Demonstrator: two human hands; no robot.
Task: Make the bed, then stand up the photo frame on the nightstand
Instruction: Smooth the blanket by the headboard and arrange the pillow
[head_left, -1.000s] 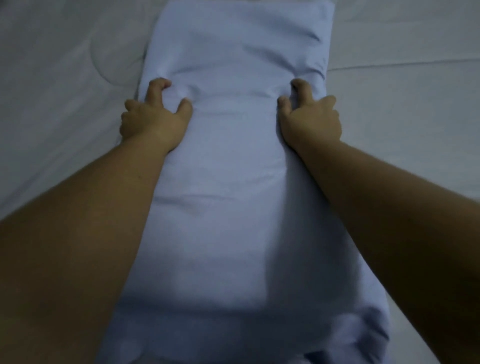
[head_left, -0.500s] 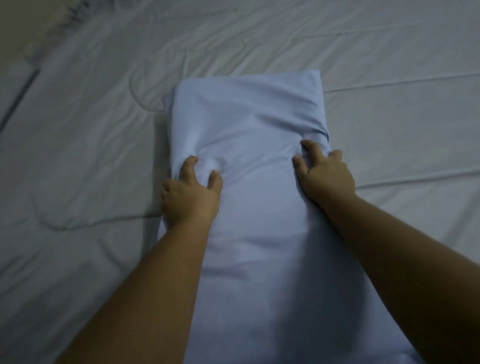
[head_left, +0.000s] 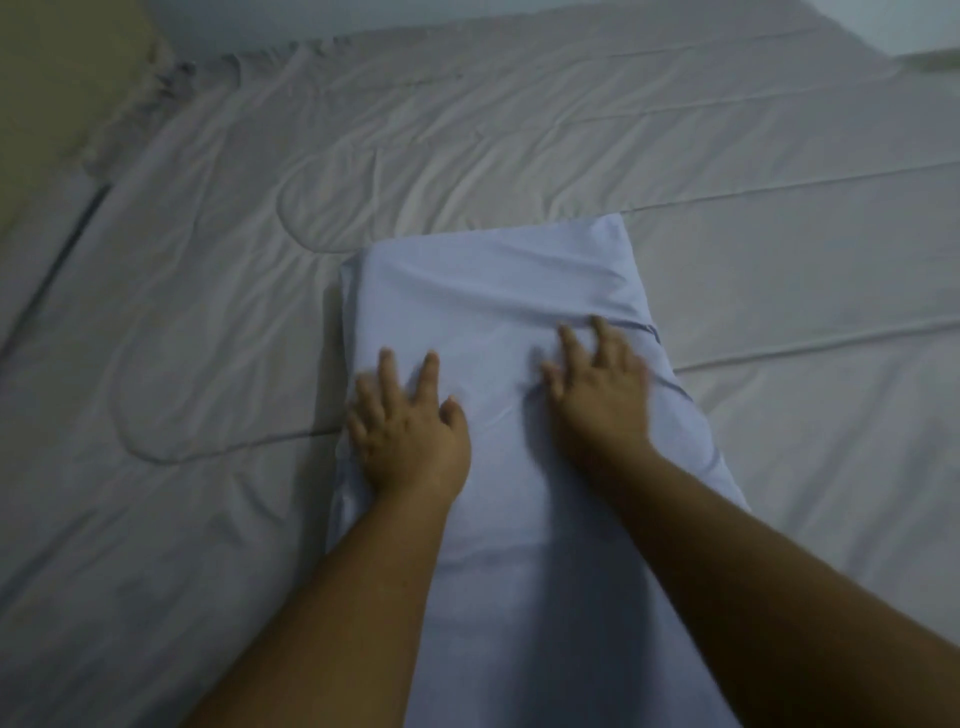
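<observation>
We see both arms stretched forward, left hand (head_left: 408, 441) and right hand (head_left: 602, 397) flat, fingers spread, palms down on the pale blue pillow (head_left: 498, 322) under them, on the bed (head_left: 208, 291).

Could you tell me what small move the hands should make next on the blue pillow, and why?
Probably sweep the right hand outward over the pillow: creases bunch beside its fingertips, and both it and the left hand lie flat and open.
</observation>
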